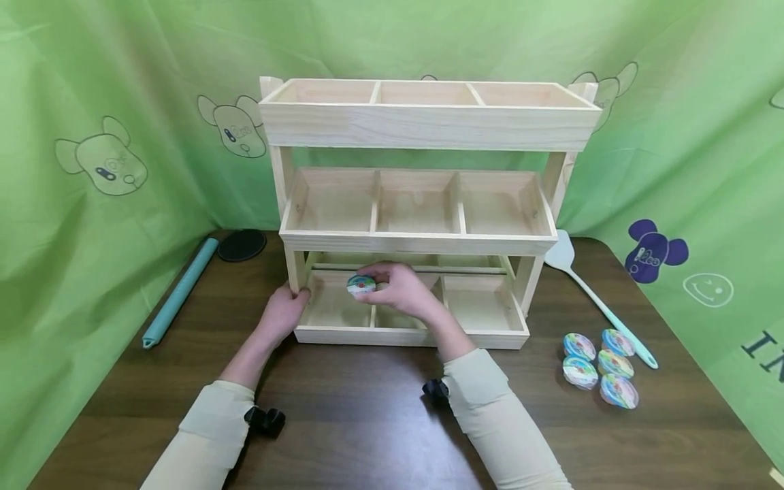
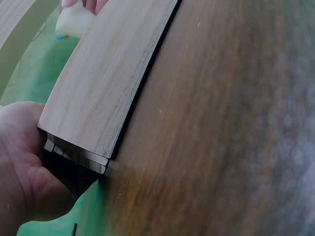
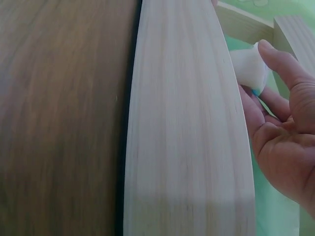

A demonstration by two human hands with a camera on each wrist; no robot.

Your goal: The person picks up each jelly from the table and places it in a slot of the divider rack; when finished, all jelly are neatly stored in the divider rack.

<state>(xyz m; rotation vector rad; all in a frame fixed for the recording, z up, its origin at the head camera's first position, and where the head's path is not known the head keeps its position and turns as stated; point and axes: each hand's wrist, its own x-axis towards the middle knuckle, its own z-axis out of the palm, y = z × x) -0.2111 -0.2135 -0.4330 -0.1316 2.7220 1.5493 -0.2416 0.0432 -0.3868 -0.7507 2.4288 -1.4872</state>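
Note:
My right hand [image 1: 401,289] pinches a small jelly cup [image 1: 360,284] with a colourful lid between thumb and fingers, over the bottom tray of a three-tier wooden rack [image 1: 429,127]. The right wrist view shows the cup's white, translucent side [image 3: 248,66] behind the tray's front board [image 3: 187,123]. At the rack's left end, my left hand [image 1: 284,312] grips the upright post beside the bottom tray. The left wrist view has the left palm [image 2: 24,167] against the tray's end, with the fingers hidden behind the wood.
Several jelly cups [image 1: 614,363] stand grouped on the table [image 1: 367,415] at the right. A pale-blue spatula [image 1: 591,292] lies behind them. On the left are a rolled teal mat [image 1: 180,292] and a black disc [image 1: 241,245]. Green printed cloth [image 1: 392,41] hangs around the table.

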